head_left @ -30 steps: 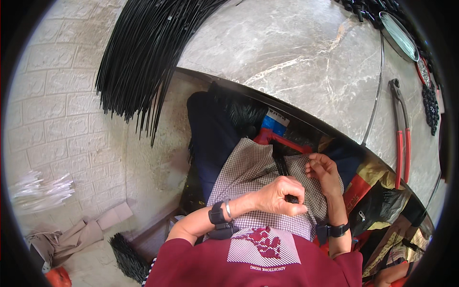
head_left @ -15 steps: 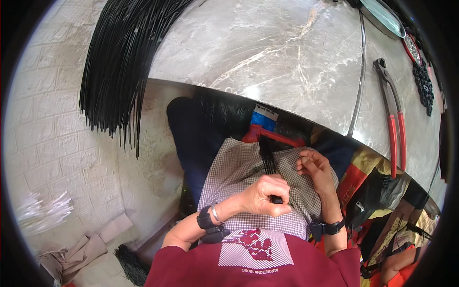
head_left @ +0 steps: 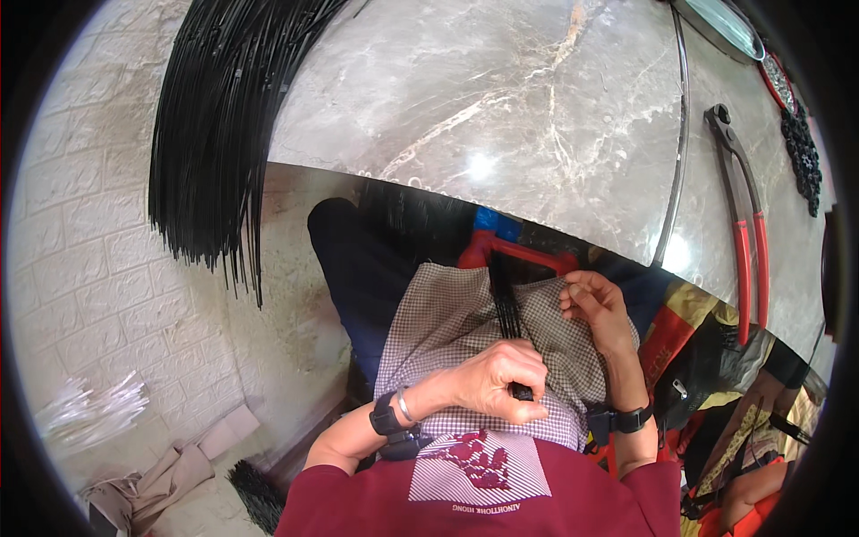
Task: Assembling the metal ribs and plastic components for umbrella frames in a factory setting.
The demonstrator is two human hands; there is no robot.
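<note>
My left hand [head_left: 501, 380] is closed in a fist around a bundle of thin black strands [head_left: 506, 309] over my lap. Dark bundle ends poke out beside the thumb, while the other ends run away from me toward the table edge. My right hand [head_left: 598, 313] hovers just right of the strands, its fingers curled and the thumb against them. Whether anything thin is pinched there is too small to make out. Beneath both hands lies a brown-and-white checked apron [head_left: 429, 331] across my lap.
A thick sheaf of long black strands [head_left: 210, 152] hangs over the left end of the grey marbled table [head_left: 429, 98]. Red-handled pliers [head_left: 743, 224] lie at the right, near a dark beaded piece [head_left: 799, 157]. Under the table edge is a red frame [head_left: 523, 255].
The view has shifted slightly, so the table edge sits a little lower. My left hand keeps its hold on the strands; my right hand has barely moved.
</note>
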